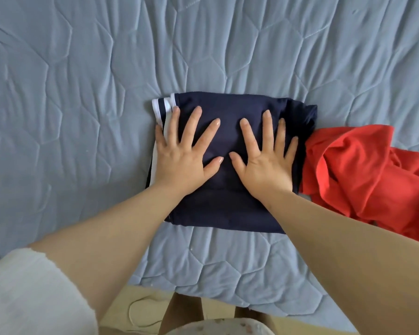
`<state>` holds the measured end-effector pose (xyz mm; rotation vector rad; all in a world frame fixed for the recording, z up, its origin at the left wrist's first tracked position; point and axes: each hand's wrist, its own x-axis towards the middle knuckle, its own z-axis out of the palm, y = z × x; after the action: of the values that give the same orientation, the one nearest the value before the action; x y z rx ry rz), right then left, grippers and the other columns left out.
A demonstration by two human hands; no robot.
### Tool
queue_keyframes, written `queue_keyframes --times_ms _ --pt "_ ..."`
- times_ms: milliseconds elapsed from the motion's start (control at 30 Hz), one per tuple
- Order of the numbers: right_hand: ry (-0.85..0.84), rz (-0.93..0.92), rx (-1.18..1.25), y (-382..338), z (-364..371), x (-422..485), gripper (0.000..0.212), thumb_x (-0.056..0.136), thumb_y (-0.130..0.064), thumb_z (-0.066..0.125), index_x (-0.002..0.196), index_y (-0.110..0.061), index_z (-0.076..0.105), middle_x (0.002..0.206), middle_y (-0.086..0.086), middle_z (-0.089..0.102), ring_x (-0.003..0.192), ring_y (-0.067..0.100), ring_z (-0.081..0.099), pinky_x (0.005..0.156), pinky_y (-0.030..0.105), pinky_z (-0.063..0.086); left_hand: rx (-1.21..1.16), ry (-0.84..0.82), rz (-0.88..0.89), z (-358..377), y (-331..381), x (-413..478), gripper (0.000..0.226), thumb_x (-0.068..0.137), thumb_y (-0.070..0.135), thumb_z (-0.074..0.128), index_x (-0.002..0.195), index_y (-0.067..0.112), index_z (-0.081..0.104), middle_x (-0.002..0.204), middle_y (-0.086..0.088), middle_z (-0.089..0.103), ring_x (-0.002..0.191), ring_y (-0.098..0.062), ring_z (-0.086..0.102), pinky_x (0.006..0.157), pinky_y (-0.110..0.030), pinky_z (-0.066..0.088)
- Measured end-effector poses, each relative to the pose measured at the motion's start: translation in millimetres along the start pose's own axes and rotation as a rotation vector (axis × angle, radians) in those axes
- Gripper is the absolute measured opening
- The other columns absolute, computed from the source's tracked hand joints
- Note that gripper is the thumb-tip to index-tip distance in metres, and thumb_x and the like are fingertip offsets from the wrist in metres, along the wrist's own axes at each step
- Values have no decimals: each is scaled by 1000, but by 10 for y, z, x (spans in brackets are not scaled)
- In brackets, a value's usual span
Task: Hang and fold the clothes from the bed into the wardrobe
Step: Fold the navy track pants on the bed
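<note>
1. Here we lay our left hand [179, 153] flat on the folded navy-blue fabric garment with white side stripes [228, 114]. The fingers are straight and spread wide, the palm is down, and nothing is grasped.
2. The little finger of that hand reaches the white striped edge. The thumb points inward across the dark cloth.
3. Our right hand [266, 155] lies beside it in the same way, fully released, with straight splayed fingers pressing down on the right half of the garment.
4. The two thumbs point toward each other and come close without touching.
5. The navy garment sits near the middle of the light-blue quilted bed [82, 93], a little back from the near edge, folded into a flat, roughly square packet.
6. We cannot name a clear long axis for it. The far edge looks somewhat wider than the near one.
7. Its white stripes run along the left side, from the far corner toward us, so the striped edge faces left.
8. A crumpled red fabric garment [361, 170] lies just to the right, touching the navy packet's right edge and spreading toward the frame's border.
9. A white sleeve [22, 286] covers our left upper arm at the lower left.
</note>
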<state>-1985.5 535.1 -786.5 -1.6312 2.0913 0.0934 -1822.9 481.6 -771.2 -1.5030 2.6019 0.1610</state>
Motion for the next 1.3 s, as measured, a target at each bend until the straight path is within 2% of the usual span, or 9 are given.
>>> queue_keyframes --times_ms 200,400,567,633,733,833,933,1167,1300 --pt "-18 180 62 84 -56 -468 68 88 -57 38 146 -47 5 159 0 0 145 22 0 113 47 7 -151 -79 -216 -138 -11 -288 68 79 52 56 140 26 41 149 -16 31 125 -52 37 88 -61 43" --pt "-36 305 216 90 -46 -616 72 88 -51 49 146 -45 7 159 1 -3 142 31 9 111 42 17 -271 -91 -377 -126 -6 -468 73 78 54 61 143 38 31 148 -25 22 103 -44 48 90 -49 42" --pt "0 392 459 29 -120 -660 72 86 -40 60 144 -46 18 156 2 5 123 37 33 103 39 30 -471 -269 -477 -168 -62 -495 80 74 64 55 136 62 5 107 -4 34 73 -26 46 69 -31 38" --pt "16 413 605 64 -172 -664 74 82 -37 66 143 -42 25 151 4 14 127 30 35 101 34 33 -601 -356 -474 -206 -134 -494 80 73 63 58 128 71 0 101 -1 39 75 -23 47 69 -29 38" --pt "-46 502 760 112 -306 -664 81 75 -39 72 141 -45 26 141 5 33 123 24 43 97 30 33 -854 -462 -473 -325 -259 -452 83 71 52 70 120 77 7 113 11 50 93 -13 50 71 -18 39" --pt "-146 535 882 109 -494 -696 85 73 -35 76 143 -39 27 141 -3 43 124 22 45 96 26 34 -994 -527 -512 -487 -317 -472 85 66 42 78 123 71 23 133 21 42 113 -5 44 89 -20 40" --pt "-245 590 1040 80 -750 -784 83 72 -26 78 142 -30 34 139 -3 45 113 15 48 93 26 39 -1152 -592 -586 -670 -328 -576 81 67 29 81 129 58 36 138 13 42 121 -11 45 102 -28 40" --pt "-400 668 1183 -117 -1449 -1060 72 74 -23 76 137 -31 42 127 1 50 99 22 53 81 32 44 -1363 -737 -725 -1451 -392 -789 70 75 13 75 130 43 43 113 12 52 93 -8 57 69 -21 47" --pt "-424 636 1203 -272 -1982 -1202 65 75 -21 76 132 -30 46 125 6 55 99 27 58 75 33 49 -1403 -752 -739 -2085 -446 -829 60 77 10 71 127 36 49 112 2 60 93 -17 63 68 -27 50"
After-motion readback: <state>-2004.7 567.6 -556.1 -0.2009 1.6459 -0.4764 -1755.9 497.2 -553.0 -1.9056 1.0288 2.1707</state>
